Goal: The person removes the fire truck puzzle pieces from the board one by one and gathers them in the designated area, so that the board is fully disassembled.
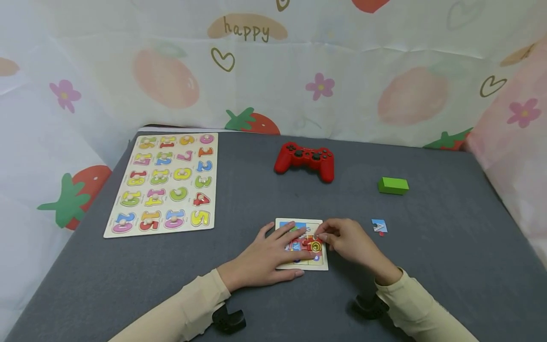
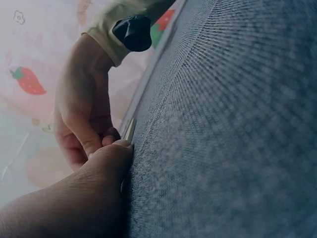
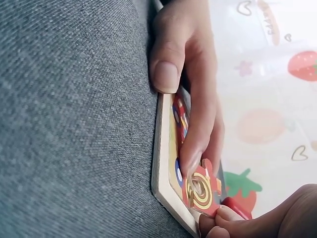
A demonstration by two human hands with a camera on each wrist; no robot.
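left hand (image 1: 266, 258) splays over the puzzle's edge (image 1: 307, 267), right hand (image 1: 349, 242) pinches a red piece (image 3: 205, 196), with table (image 1: 453, 266) room rightward.

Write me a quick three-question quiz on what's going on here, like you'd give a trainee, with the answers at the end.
1. What does the right hand pinch?
A) the game controller
B) a red puzzle piece with a yellow spiral
C) the green block

2. True or false: the left hand lies across the small puzzle board.

3. In the head view, where is the loose blue piece?

Key:
1. B
2. True
3. On the grey table, to the right of the small puzzle board and apart from it.
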